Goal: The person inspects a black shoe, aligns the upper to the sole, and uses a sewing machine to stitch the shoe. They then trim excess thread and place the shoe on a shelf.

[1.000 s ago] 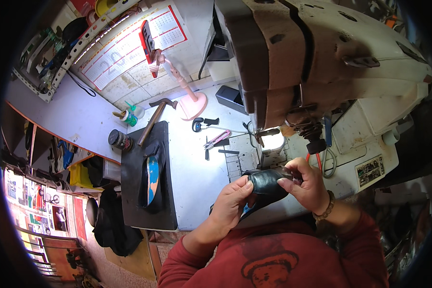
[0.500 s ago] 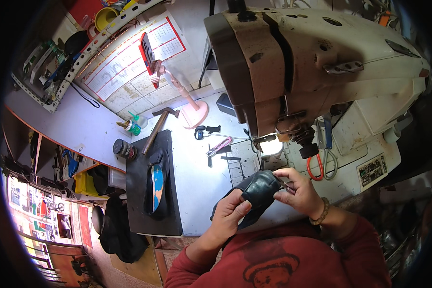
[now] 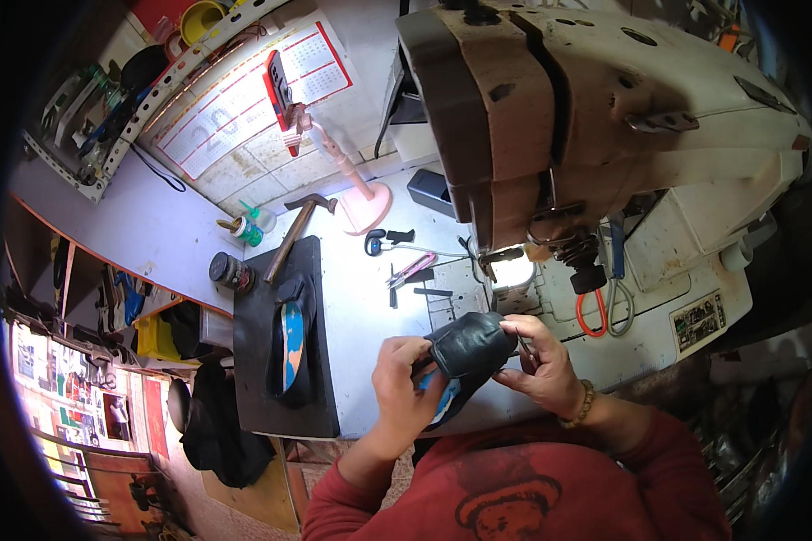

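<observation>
A black leather shoe [image 3: 471, 347] is up in front of me over the table's near edge, its rounded toe facing up. A blue patch of its insole [image 3: 442, 397] shows below the leather. My left hand [image 3: 401, 383] is closed round the shoe's left side. My right hand [image 3: 546, 365] is closed at the right side, fingertips by the leather, with a small thin tool [image 3: 529, 362] in it; its kind is mostly hidden by the fingers. On the black mat [image 3: 253, 397] to the left lies a similar black shoe [image 3: 291, 347] with a blue and tan insole.
A large sewing machine [image 3: 586, 135] overhangs the table's right side. Orange-handled scissors [image 3: 592, 316] lie beneath it. Pink-handled snips [image 3: 412, 269], a hammer [image 3: 293, 239], a dark jar [image 3: 233, 270] and a pink phone stand [image 3: 365, 207] are on the table.
My left hand has turned the shoe, so its toe is more upright and the blue insole shows. The right hand has shifted slightly left, staying at the shoe's right side.
</observation>
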The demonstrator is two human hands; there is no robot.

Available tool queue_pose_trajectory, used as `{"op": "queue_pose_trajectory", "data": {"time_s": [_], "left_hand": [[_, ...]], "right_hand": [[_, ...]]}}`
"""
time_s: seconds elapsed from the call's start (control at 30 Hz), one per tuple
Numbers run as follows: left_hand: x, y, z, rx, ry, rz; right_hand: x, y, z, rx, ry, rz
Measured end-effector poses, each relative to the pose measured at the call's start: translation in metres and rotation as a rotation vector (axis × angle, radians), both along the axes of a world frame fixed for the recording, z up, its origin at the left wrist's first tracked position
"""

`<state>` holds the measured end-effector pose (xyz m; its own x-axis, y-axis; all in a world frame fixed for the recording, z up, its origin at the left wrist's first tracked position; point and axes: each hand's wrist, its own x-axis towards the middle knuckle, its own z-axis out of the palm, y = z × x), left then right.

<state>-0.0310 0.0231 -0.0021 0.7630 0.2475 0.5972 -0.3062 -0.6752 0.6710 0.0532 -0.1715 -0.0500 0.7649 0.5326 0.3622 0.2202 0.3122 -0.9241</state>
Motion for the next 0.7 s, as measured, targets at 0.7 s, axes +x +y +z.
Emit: {"op": "queue_pose_trajectory", "data": {"time_s": [0.7], "left_hand": [[0.003, 0.013, 0.002, -0.742, -0.001, 0.179]], "right_hand": [[-0.003, 0.036, 0.042, -0.291, -0.115, -0.114]]}}
